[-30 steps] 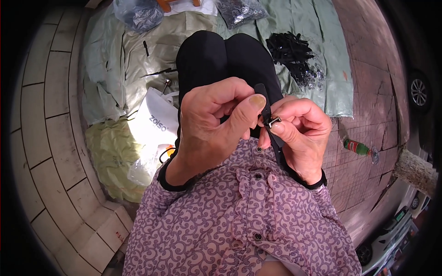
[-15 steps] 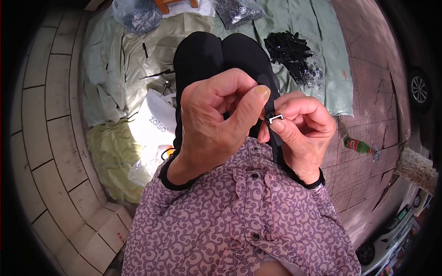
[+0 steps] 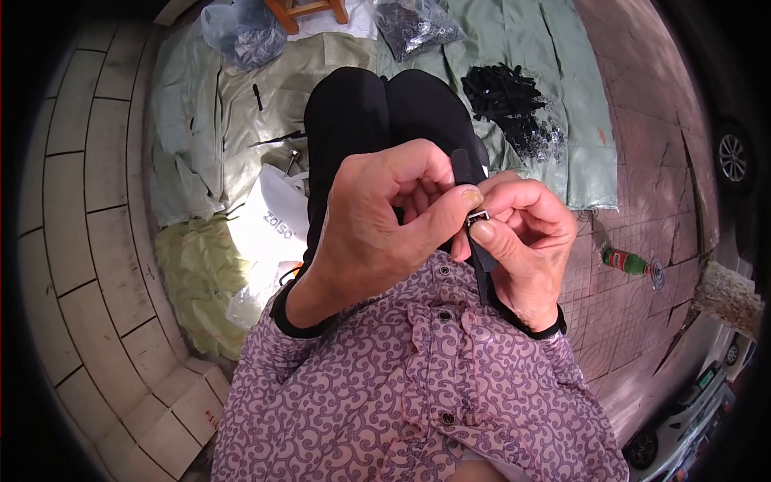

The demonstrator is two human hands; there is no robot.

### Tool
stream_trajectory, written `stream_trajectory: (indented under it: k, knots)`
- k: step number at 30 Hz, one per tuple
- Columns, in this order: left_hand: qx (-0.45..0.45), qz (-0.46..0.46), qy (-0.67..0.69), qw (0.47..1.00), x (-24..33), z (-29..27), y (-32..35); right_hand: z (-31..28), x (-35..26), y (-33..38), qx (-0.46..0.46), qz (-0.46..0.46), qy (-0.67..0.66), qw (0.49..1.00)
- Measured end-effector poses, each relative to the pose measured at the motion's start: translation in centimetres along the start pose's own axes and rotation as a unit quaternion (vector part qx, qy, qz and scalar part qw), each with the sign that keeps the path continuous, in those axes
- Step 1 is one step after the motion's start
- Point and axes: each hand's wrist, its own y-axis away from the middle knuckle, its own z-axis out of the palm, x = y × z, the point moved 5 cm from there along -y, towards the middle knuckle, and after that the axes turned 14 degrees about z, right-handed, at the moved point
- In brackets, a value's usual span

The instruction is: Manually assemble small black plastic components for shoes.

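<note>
Over my lap, my left hand [image 3: 385, 221] pinches a short black strap [image 3: 463, 165] between thumb and fingers. The strap's flat end sticks up past the fingers, and a narrow tail hangs below them. Close against my left thumb, my right hand [image 3: 530, 241] grips a small silver metal buckle [image 3: 479, 216] between thumb and forefinger. The buckle sits around or against the strap; the fingers hide which. The other fingers of both hands are curled in.
Black straps [image 3: 502, 92] lie heaped beside small metal buckles [image 3: 546, 140] on the green sheet [image 3: 582, 120]. Plastic bags [image 3: 245, 32] and a wooden stool [image 3: 309, 12] are at the far side. A white bag [image 3: 269, 205] lies left; a green bottle [image 3: 625, 259] stands right.
Both hands have dropped slightly and come closer together. The buckle now sits nearer my left thumb and has turned a little. More of the strap's upper end shows.
</note>
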Motion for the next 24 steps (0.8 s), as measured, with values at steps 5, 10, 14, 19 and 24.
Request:
stream_trajectory:
  k: [5,10,14,19,24]
  knots:
    - [0.001,0.001,-0.002,1.000,-0.26,-0.02,0.24,-0.08,0.21,0.16,0.001,-0.009,0.020,1.000]
    - [-0.001,0.003,-0.008,1.000,-0.39,-0.13,-0.10,-0.14,0.05,0.15,0.012,-0.041,0.048,0.998]
    - [0.027,0.012,0.036,0.999,-0.07,-0.01,-0.31,0.04,-0.11,0.35,0.030,-0.058,0.061,0.996]
    - [0.048,0.031,0.029,0.998,0.20,0.40,-0.44,-0.04,-0.23,0.29,0.034,-0.071,0.049,0.996]
    - [0.065,0.035,0.022,0.997,0.32,0.62,-0.59,-0.09,-0.37,0.28,0.039,-0.086,0.049,0.994]
